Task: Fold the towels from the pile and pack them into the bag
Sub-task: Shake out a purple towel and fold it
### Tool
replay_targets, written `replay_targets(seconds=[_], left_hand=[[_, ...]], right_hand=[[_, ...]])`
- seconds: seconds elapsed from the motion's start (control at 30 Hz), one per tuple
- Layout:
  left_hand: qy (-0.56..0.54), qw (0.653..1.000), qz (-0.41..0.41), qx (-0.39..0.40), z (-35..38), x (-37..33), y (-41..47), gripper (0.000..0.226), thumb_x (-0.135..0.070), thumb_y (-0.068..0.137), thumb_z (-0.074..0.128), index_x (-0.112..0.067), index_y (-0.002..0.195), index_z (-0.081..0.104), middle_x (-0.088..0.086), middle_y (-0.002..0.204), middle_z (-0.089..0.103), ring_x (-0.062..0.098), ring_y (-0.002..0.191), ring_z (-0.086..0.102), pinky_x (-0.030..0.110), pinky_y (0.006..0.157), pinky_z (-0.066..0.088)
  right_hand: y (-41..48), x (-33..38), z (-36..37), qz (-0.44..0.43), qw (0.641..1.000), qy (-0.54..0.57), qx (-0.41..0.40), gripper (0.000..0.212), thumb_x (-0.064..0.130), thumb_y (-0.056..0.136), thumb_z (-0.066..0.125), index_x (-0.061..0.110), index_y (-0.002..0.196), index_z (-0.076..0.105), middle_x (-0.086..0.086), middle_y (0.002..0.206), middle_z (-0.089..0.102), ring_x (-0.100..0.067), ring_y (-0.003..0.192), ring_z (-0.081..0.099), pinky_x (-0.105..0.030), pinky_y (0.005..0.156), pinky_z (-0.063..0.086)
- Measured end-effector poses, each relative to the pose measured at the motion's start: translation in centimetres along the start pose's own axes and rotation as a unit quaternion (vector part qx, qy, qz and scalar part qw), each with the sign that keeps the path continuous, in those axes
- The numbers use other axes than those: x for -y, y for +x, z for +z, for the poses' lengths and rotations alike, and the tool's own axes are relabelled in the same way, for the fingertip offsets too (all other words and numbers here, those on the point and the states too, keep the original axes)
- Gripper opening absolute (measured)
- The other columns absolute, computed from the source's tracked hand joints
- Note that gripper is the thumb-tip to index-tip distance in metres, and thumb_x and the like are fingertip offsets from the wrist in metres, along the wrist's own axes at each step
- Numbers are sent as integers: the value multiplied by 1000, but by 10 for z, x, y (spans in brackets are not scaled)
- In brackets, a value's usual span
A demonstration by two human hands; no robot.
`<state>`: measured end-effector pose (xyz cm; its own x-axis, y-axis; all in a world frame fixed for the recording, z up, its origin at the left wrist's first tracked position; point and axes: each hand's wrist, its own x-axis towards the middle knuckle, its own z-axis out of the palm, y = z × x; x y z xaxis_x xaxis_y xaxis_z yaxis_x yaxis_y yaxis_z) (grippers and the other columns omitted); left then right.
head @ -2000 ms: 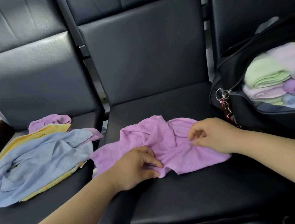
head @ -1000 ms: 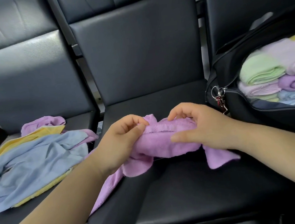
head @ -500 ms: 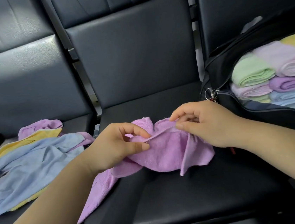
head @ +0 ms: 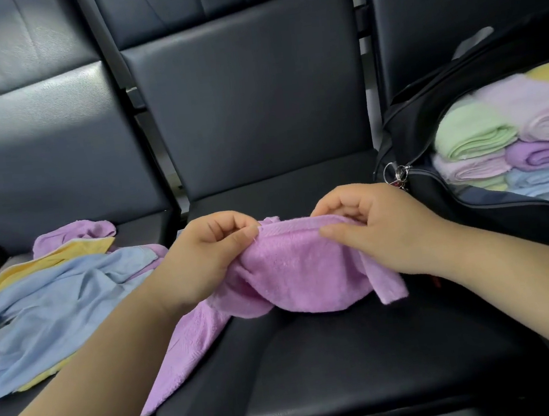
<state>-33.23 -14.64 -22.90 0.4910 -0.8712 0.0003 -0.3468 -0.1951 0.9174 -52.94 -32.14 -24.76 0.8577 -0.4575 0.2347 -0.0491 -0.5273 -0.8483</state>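
Observation:
A purple towel (head: 293, 267) hangs crumpled just above the middle black seat (head: 335, 365). My left hand (head: 203, 253) pinches its top edge on the left, and my right hand (head: 371, 227) pinches the same edge on the right. One end of the towel trails down to the left, under my left forearm, over the seat's left edge. The pile of unfolded towels (head: 51, 301), blue on yellow with purple behind, lies on the left seat. An open black bag (head: 472, 216) on the right seat holds several folded towels (head: 512, 143).
Black padded seat backs (head: 247, 101) rise behind all three seats. A metal key ring (head: 397, 173) hangs at the bag's near corner, close to my right hand. A narrow gap separates the left and middle seats.
Both hands lifted the purple towel off the middle seat and worked along its top edge, which now runs straight between them. The pile and the bag have not moved.

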Motion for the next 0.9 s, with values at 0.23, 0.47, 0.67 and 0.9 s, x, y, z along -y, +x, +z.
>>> replay_targets(seconds=[0.23, 0.47, 0.67, 0.9], left_hand=[[24, 1000, 11, 10, 0, -3, -2, 12, -10, 99, 62, -8, 94, 72, 7, 93, 74, 9, 86, 63, 25, 84, 51], [-22, 994, 33, 99, -7, -10, -6, 14, -14, 94, 69, -17, 108, 72, 18, 97, 68, 16, 90, 62, 25, 84, 50], [10, 999, 35, 28, -8, -12, -4, 17, -11, 98, 66, -23, 98, 77, -1, 101, 75, 9, 95, 66, 28, 92, 47], [27, 993, 41, 110, -17, -29, -9, 9, -10, 92, 73, -17, 96, 77, 5, 103, 76, 11, 95, 68, 20, 84, 52]], right_hand=[[1, -2, -15, -32, 987, -147, -50, 25, 19, 94, 70, 35, 112, 74, 28, 98, 73, 13, 99, 65, -6, 88, 46], [7, 0, -16, 62, 996, -11, -69, 33, 10, 100, 54, 39, 107, 68, 8, 78, 68, -6, 64, 56, -23, 71, 46], [2, 12, -18, 40, 992, 116, 39, 26, 12, 99, 63, 33, 92, 77, 15, 95, 73, 0, 91, 64, -19, 90, 45], [2, 7, -26, 8, 980, -155, 126, 18, 20, 91, 74, 37, 94, 79, 25, 100, 73, 7, 101, 65, -17, 96, 47]])
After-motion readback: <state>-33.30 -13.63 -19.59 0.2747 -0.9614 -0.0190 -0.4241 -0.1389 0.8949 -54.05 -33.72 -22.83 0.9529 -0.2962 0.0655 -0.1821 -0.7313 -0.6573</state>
